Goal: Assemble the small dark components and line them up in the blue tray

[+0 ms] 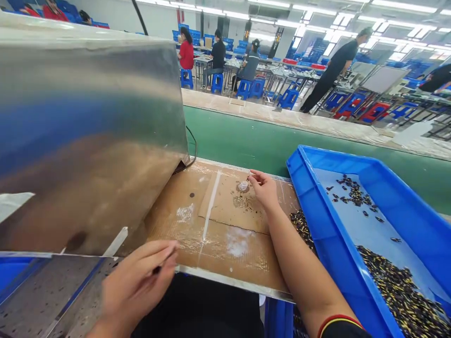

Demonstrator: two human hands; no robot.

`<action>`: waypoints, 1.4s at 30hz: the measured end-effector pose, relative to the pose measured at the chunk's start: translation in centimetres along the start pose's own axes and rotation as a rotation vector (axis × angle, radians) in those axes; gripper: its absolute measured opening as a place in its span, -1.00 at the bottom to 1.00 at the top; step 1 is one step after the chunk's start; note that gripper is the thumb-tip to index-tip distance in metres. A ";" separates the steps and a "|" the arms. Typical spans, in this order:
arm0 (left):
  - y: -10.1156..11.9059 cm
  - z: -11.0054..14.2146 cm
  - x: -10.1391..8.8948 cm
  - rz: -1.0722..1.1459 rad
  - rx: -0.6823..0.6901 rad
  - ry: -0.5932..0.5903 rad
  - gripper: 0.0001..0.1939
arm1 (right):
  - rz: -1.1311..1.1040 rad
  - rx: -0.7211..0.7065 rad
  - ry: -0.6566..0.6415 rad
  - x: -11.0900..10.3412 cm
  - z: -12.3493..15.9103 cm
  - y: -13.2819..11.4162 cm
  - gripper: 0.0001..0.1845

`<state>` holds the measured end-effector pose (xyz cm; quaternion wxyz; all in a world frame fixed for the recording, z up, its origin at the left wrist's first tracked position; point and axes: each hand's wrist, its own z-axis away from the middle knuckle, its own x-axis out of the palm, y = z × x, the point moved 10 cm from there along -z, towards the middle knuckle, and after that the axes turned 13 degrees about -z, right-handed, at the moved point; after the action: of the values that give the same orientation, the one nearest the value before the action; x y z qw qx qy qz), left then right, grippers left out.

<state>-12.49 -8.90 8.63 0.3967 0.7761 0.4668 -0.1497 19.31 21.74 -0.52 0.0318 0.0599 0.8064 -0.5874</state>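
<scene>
My right hand [264, 190] hangs over a brown cardboard sheet [218, 246], its fingertips pinching a thin pale item [249, 177] too small to name. Just below those fingertips lies a whitish blob [243, 186] on a stained patch of the cardboard. My left hand [137, 286] is at the lower left near the cardboard's front edge and holds a small dark part [157, 270] between its fingers. To the right, a blue plastic tray [327, 230] holds a mass of small dark-and-cream parts [398, 293].
A large stainless steel panel [88, 141] fills the left side, with a dark cable [192, 152] at its corner. A green conveyor belt [282, 141] runs behind the cardboard. Beyond it, several people work at tables among blue stools.
</scene>
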 end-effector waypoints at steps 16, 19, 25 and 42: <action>2.9 -9.4 25.8 -0.221 0.453 -0.463 -0.76 | 0.235 -0.371 -0.060 1.7 1.7 -1.4 -0.76; 1.4 -9.0 25.7 -0.090 0.341 -0.472 -0.84 | 0.227 -0.362 -0.050 1.5 1.6 -1.1 -0.76; -1.4 -9.4 26.2 0.178 0.036 -0.531 -0.91 | 0.190 -0.290 -0.022 1.1 1.5 0.1 -0.78; -2.5 -7.4 27.1 1.379 -1.043 -0.451 -0.91 | 0.306 -0.404 0.233 -1.5 4.1 -9.0 -0.84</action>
<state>-1.52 13.70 -4.17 0.7834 0.5572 -0.1843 0.2045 19.55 15.02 6.85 0.0386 0.2404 0.8871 -0.3922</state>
